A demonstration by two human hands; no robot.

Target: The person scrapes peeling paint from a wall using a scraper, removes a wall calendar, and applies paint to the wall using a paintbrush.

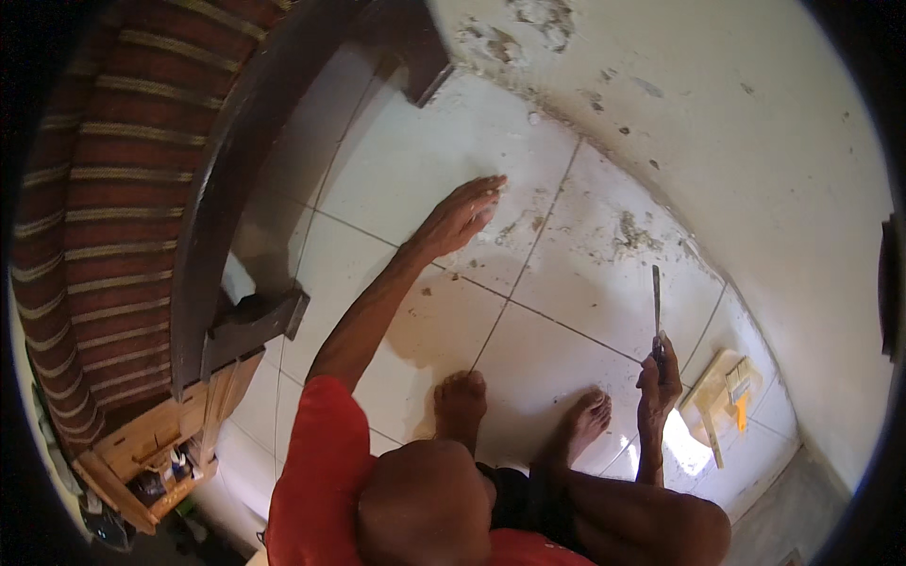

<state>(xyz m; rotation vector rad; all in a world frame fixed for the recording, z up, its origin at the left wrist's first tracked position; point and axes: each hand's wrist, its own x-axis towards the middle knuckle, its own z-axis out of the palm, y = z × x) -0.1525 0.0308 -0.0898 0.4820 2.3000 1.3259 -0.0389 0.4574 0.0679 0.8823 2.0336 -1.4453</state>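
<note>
My left hand (464, 209) reaches over the white tiled floor (368, 165), fingers stretched out, beside scattered pale crumbs and grey debris (519, 226); whether the fingertips touch the floor I cannot tell. My right hand (661, 373), lower and to the right, is closed on the dark handle of a long, narrow metal blade (656, 292), which points away from me. Just right of it lie a pale yellow board (703, 406) with a handle and an orange-handled putty knife (739, 396).
A pale wall (755, 189) with chipped patches borders the right side. A dark wooden frame (212, 189) with striped red-brown fabric (123, 189) fills the left, above a light wooden unit (189, 420) holding small items. My bare feet (458, 406) are on the tiles.
</note>
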